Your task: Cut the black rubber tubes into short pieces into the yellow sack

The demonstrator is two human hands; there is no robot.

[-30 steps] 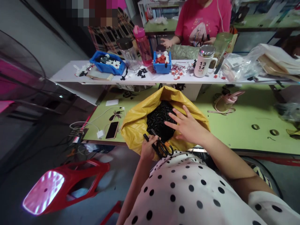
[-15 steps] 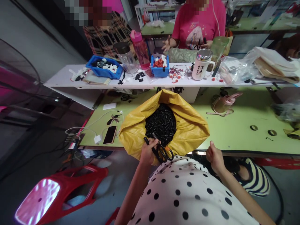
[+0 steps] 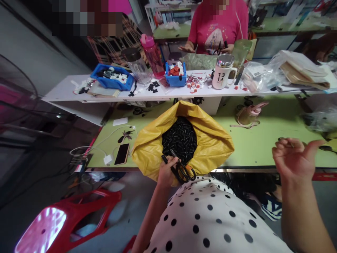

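A yellow bag (image 3: 210,144) full of small black parts (image 3: 180,138) lies open on the green table (image 3: 260,147) in front of me. My left hand (image 3: 166,171) grips black scissors (image 3: 181,169) at the bag's near edge. My right hand (image 3: 293,158) is raised at the right, over the table's front edge, palm up with fingers loosely curled and nothing visible in it.
A phone (image 3: 121,153) and a white charger cable (image 3: 105,154) lie left of the bag. A white shelf (image 3: 65,93) behind carries blue bins (image 3: 110,77), bottles, a mug (image 3: 220,75) and plastic bags. A person in pink (image 3: 217,26) sits beyond it. A red stool (image 3: 63,218) stands lower left.
My right hand left the black parts in the bag, dropped back to the table edge, then swung out to the right and rose. My left hand kept the scissors in place.
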